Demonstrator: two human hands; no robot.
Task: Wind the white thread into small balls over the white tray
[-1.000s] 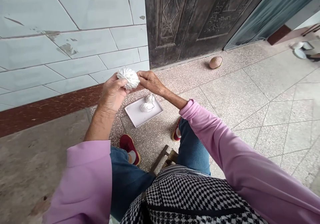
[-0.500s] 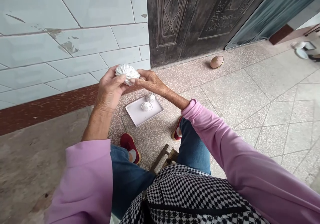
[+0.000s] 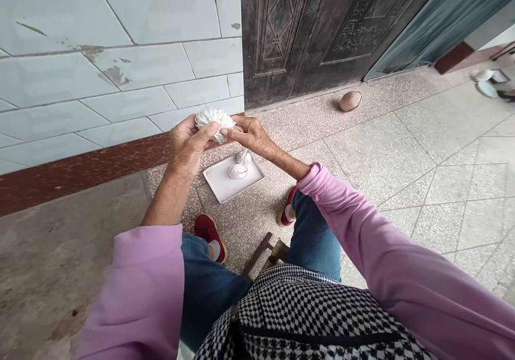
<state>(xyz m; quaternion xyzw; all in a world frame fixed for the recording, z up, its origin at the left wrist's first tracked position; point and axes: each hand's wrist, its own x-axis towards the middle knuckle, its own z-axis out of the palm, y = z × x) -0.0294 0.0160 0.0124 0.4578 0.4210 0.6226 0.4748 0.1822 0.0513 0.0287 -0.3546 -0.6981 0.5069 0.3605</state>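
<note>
My left hand [image 3: 189,145] and my right hand [image 3: 249,133] hold a white ruffled ball [image 3: 214,118] between them, out in front of my knees. The left fingers curl round its left side with the thumb on top. The right fingertips pinch its right edge. Below the hands a white rectangular tray [image 3: 225,184] lies on the floor with two small silvery-white wound pieces [image 3: 240,168] on it.
I sit on a low wooden stool [image 3: 265,252], red shoes [image 3: 209,232] on a speckled tiled floor. A pale tiled wall with a dark red skirting stands to the left, a dark carved door [image 3: 306,27] ahead. A brown oval object [image 3: 350,101] lies by the door.
Both hands with the white ball have dipped a little lower and shifted slightly right. The ball has turned somewhat between the fingers.
</note>
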